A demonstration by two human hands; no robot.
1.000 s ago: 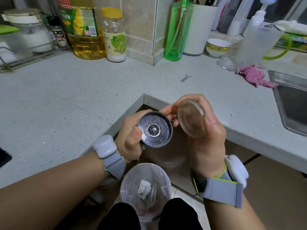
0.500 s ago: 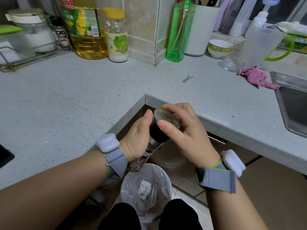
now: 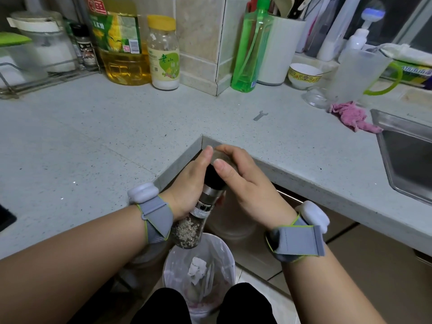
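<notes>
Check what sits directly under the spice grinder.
A lined waste bin stands below the spice grinder, with crumpled white paper inside. The bin's bottom is hidden by the paper and the person's knees.

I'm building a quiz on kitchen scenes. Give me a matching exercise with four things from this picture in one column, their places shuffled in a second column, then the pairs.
Things
1. pepper grinder
2. pink cloth
3. small wrench
4. waste bin

Places
a. just left of the sink
b. on the floor, below the hands
c. gripped by the left hand and the right hand
d. lying alone on open countertop

Pairs: 1-c, 2-a, 3-d, 4-b
</notes>
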